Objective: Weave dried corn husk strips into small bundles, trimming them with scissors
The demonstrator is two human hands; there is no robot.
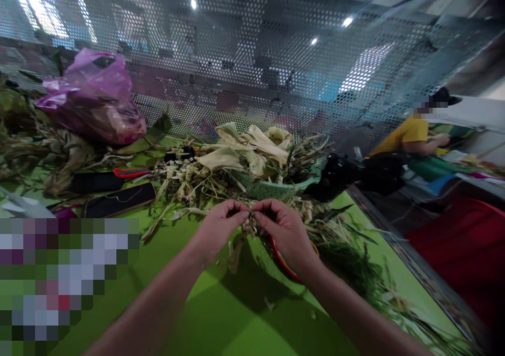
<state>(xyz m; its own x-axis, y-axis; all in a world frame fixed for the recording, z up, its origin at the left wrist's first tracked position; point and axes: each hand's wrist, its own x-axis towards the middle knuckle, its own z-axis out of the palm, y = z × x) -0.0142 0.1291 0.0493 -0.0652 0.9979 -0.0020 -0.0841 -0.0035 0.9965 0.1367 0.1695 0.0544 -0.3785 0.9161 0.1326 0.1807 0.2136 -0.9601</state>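
My left hand (pixel 221 224) and my right hand (pixel 284 230) meet above the green table (pixel 221 314), fingers pinched together on a small pale piece of dried husk (pixel 249 223) that hangs between them. A red-handled tool (pixel 283 264), probably scissors, pokes out under my right palm; whether the hand grips it I cannot tell. Just beyond my fingers lies a heap of dried leaves and husks (pixel 236 159) piled in and around a green basket (pixel 272 189).
A pink plastic bag (pixel 92 103) sits at the back left. A dark phone (pixel 120 200) and a red-handled tool (pixel 130 173) lie on the left. A perforated metal screen (pixel 252 56) closes the back. A person in a yellow shirt (pixel 410 132) works at the right.
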